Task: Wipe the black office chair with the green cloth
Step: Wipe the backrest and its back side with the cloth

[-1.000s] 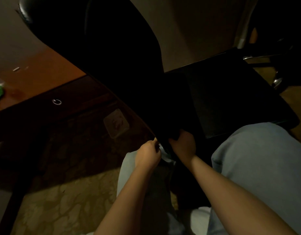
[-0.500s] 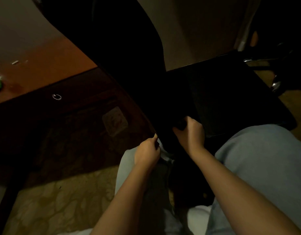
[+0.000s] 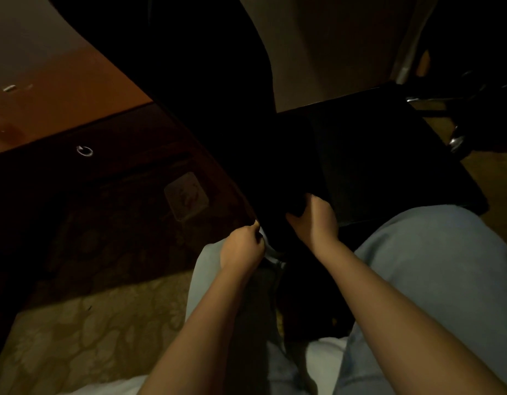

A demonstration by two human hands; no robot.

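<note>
The black office chair (image 3: 206, 89) stands right in front of the person, with its tall back on the left and its flat seat (image 3: 389, 161) on the right. The right grip (image 3: 315, 220) is closed on the low edge of the chair back, just where the back meets the seat. The thumb lies on the near side and the fingers tuck away into the dark. I think it holds on there to keep the chair from rolling or to turn it. The left grip (image 3: 242, 246) is curled up tight just beside that same edge, with a small pale bit (image 3: 266, 242) next to it. I cannot tell if it pinches something or holds nothing. The green cloth is not in view at all and no green shows in either hand, so the wiping does not look started. Far on the left is the brown table (image 3: 61, 89) with a tiny pale thing (image 3: 9, 88) on it, and below it a drawer with a ring pull (image 3: 84, 151). The room is very dim and the chair is very black, so its edges melt together. The top of the chair back is cut off, and the wheels hide under the seat and behind the person's pale blue knee (image 3: 432, 266).
</note>
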